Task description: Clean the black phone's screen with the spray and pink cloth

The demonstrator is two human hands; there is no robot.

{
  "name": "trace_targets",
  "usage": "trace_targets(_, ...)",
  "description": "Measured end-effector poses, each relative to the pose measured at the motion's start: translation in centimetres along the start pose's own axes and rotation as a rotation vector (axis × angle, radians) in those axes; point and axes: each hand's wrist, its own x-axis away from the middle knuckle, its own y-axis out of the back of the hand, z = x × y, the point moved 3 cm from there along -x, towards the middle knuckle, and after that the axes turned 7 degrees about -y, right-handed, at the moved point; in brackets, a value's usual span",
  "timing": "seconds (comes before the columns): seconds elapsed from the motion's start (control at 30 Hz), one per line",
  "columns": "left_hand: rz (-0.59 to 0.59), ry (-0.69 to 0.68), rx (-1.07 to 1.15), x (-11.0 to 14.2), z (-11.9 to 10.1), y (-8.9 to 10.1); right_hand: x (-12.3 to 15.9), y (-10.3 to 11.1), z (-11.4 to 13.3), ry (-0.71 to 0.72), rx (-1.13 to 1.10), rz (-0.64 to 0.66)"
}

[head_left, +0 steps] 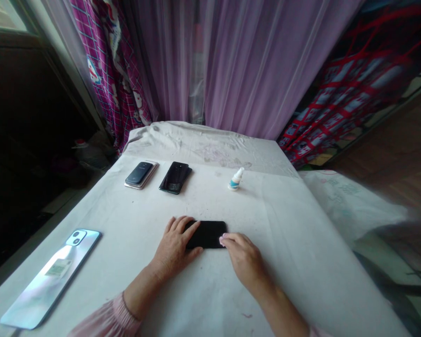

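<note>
A black smartphone (pixel 210 234) lies sideways on the white-covered table, its dark face up. My left hand (pixel 175 238) grips its left end, fingers over the far edge and thumb along the near edge. Pinched in my right hand (pixel 242 255) is a small pale pink piece (pixel 222 239), perhaps cloth or a pad, pressed against the phone's right end. Most of that piece is hidden by my fingers. Beyond the phone, to the right, stands a small white spray bottle (pixel 235 179) with a blue label.
Two stacked phones (pixel 139 174) sit at the far left of the white tablecloth (pixel 284 224), beside two overlapping black phones (pixel 175 178). A large shiny light-blue phone (pixel 52 281) lies at the near left. Purple curtains (pixel 245 65) hang behind the table; a plastic bag (pixel 351 201) is at right.
</note>
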Motion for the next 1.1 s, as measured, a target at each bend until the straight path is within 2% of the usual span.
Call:
trace_targets(0.23,0.007,-0.003,0.020,0.0,0.1,0.1,-4.1,-1.5,-1.1,0.001,0.091,-0.002)
trace_targets(0.37,0.001,-0.037,0.061,0.1,0.1,0.3,-3.6,-1.5,-0.9,-0.005,0.056,-0.031)
trace_targets(0.63,-0.031,-0.021,0.123,0.3,0.4,-0.1,-0.4,-0.2,0.6,0.044,0.011,-0.002)
trace_targets(0.73,-0.037,-0.031,0.145,0.2,0.4,-0.1,-1.1,-0.5,0.5,0.058,0.040,0.006)
trace_targets(0.93,-0.053,-0.030,0.161,0.1,0.2,0.1,-4.7,-1.7,-0.1,0.048,0.129,0.000)
trace_targets(1.0,-0.058,-0.028,0.168,0.1,0.2,0.1,-4.9,-1.9,0.0,0.048,0.135,-0.015)
trace_targets(1.1,-0.066,-0.025,0.180,0.1,0.3,-0.1,-3.5,-1.6,0.5,0.058,0.100,-0.020)
